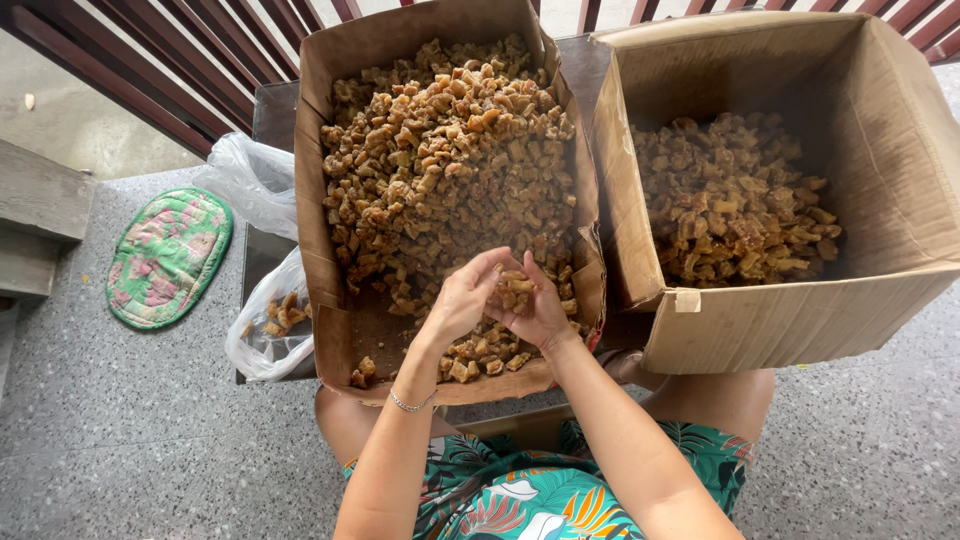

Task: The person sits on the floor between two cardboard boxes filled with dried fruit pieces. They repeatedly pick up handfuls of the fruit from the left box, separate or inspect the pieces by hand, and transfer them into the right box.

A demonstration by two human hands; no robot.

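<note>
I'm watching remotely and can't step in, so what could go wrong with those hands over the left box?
1. Both hands, left hand and right hand, cup brown chunks loosely; some may drop.
2. The left cardboard box looks tilted toward the person, its near flap folded flat, so chunks could slide out onto the lap.
3. The clear plastic bag slumps at the table edge and might slip off.

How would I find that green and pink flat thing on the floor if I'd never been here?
Start at the two cardboard boxes full of brown chunks. Look left past the clear plastic bags to the grey speckled floor. There lies the oval quilted pad, beside a grey step. It alone is flat, green-edged and pink-flowered.
</note>
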